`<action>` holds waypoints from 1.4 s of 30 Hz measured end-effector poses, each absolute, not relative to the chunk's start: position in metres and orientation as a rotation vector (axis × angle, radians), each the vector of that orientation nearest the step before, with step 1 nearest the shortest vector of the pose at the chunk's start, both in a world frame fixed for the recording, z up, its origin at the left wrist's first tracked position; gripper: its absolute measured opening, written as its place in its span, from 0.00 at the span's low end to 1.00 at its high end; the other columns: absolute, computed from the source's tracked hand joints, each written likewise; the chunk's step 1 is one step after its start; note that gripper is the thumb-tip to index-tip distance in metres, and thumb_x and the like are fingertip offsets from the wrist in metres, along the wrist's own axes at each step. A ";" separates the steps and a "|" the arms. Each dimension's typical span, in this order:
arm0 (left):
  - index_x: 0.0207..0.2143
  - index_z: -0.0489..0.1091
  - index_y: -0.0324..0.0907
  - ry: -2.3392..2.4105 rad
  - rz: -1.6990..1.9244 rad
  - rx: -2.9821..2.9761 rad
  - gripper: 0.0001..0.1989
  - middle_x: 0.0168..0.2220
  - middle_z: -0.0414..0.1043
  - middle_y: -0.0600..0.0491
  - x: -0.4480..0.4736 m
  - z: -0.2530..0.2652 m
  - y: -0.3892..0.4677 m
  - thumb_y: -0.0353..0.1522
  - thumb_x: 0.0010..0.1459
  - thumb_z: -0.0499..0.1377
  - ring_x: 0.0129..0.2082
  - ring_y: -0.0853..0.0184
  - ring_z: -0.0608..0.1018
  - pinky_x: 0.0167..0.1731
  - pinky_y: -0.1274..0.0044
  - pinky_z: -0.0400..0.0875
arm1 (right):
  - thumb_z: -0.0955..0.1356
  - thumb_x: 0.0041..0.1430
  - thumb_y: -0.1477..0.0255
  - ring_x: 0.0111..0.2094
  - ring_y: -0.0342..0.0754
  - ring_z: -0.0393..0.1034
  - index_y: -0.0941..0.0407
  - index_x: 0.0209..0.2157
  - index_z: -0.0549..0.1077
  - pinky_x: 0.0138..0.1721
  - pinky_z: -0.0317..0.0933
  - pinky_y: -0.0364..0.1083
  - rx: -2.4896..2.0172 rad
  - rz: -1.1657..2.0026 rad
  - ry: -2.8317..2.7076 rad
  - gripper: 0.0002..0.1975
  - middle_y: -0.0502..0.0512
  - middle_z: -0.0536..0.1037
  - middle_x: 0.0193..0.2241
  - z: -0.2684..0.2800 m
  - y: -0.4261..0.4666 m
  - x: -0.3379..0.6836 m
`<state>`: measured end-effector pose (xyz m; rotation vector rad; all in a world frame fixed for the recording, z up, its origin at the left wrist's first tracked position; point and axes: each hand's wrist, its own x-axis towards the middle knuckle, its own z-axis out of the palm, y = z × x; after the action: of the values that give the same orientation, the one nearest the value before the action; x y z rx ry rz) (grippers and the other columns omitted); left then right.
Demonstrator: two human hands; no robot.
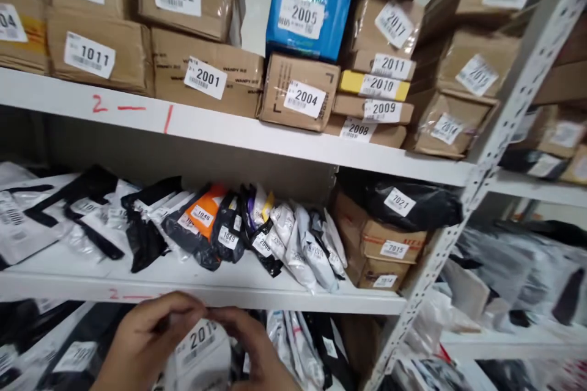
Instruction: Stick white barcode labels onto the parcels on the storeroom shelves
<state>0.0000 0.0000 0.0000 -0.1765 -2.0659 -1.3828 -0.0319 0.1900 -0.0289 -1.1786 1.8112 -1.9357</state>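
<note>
Holding a white parcel (pixel 202 354) at the bottom of my view, I have my left hand (pixel 147 342) curled over its left edge and my right hand (pixel 259 351) wrapped around its right side, fingers pinched against a white sticker (pixel 199 337) whose number begins 201; the rest is hidden. The sticker looks as if it is being pressed down, though I cannot tell whether it is fully stuck. The parcel is not on any shelf: it sits in both hands, in front of the lowest shelf's bags.

Just above my hands runs the white middle shelf (pixel 206 284), marked in red on its front lip. On it lie black, white and grey bags with numbered tags, among them an orange bag (pixel 205 212) tagged 1048, and brown boxes (pixel 380 247) under a black bag (pixel 413 204) tagged 1021.

The top shelf (pixel 220 125) carries brown cartons numbered 2001, 2002, 2004 and a blue box (pixel 307 15) marked 2005. A perforated grey upright (pixel 486 159) divides this rack from another to the right, also stuffed with bags.
</note>
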 end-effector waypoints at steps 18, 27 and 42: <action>0.33 0.77 0.52 -2.350 -0.883 -0.662 0.18 0.32 0.77 0.61 -0.028 -0.058 0.009 0.24 0.45 0.53 0.28 0.73 0.79 0.26 0.87 0.69 | 0.75 0.45 0.62 0.24 0.42 0.62 0.55 0.25 0.69 0.29 0.57 0.42 -0.389 -2.503 1.947 0.14 0.47 0.70 0.21 -0.113 0.266 0.022; 0.33 0.75 0.45 -2.220 -1.314 -0.719 0.22 0.32 0.77 0.57 -0.015 -0.104 0.055 0.21 0.41 0.48 0.32 0.73 0.79 0.32 0.87 0.70 | 0.75 0.43 0.59 0.27 0.42 0.63 0.54 0.38 0.75 0.31 0.56 0.43 -0.184 -2.353 1.877 0.20 0.48 0.71 0.24 -0.123 0.256 0.075; 0.27 0.71 0.43 -2.861 -1.662 -0.815 0.08 0.32 0.75 0.52 -0.016 -0.176 0.128 0.31 0.47 0.52 0.36 0.62 0.75 0.38 0.75 0.65 | 0.71 0.50 0.56 0.19 0.39 0.57 0.53 0.28 0.66 0.23 0.55 0.40 0.230 -2.952 1.684 0.17 0.45 0.65 0.19 -0.125 0.260 0.088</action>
<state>-0.0163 0.1277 -0.1762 -0.8154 -2.8613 -1.6621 0.0884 0.2598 -0.1246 0.2299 1.6840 -2.9522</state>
